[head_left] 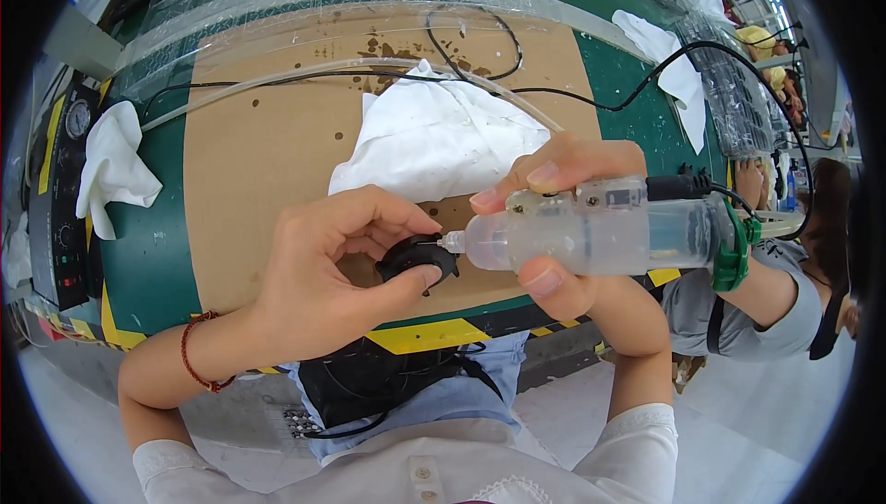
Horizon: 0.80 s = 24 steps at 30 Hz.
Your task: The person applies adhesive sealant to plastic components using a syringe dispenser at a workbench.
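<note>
Above the front edge of a workbench (pixel 148 264), a small black round part (pixel 417 258) is pinched between the thumb and fingers of the left hand (pixel 337 273), which is closed around it. A translucent dispensing syringe (pixel 591 227) is grasped in the right hand (pixel 563 227), thumb below and fingers over the barrel, and its fine tip is set against the right side of the black part. A green collar (pixel 734 250) is fitted at the syringe's rear end, from which a black cable (pixel 664 61) is led away. Behind the hands, a crumpled white cloth (pixel 434 135) is laid on a stained brown cardboard sheet (pixel 258 153). A second white cloth (pixel 113 167) is seen at the left.
</note>
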Available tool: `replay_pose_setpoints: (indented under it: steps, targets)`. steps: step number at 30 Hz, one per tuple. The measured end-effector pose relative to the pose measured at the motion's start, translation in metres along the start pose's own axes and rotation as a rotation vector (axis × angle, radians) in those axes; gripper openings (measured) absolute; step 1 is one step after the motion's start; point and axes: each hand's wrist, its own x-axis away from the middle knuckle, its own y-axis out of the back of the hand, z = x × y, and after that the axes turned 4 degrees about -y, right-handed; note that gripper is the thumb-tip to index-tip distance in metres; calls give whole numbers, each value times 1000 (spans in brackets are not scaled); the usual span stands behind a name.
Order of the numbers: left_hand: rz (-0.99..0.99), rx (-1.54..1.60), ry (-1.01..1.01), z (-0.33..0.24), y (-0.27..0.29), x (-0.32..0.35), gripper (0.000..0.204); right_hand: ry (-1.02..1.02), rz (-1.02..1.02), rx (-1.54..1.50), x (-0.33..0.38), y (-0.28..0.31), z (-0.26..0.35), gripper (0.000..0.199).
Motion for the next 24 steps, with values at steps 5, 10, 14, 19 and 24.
replay_pose_setpoints:
  steps: [5, 10, 14, 19, 24]
  targets:
    - [14, -31, -13, -1, 1, 0, 24, -2, -13, 17, 1, -1, 1, 48]
    - [85, -33, 86, -6, 4, 1, 26, -8, 25, 18, 1, 1, 1, 48]
    - [43, -2, 56, -3, 1, 1, 25, 7, -2, -7, 0, 1, 1, 48]
    - [5, 28, 37, -3, 0, 0, 24, 36, 32, -5, -1, 1, 0, 48]
    - [10, 31, 53, -4, 0, 0, 25, 51, 12, 11, -2, 1, -2, 48]
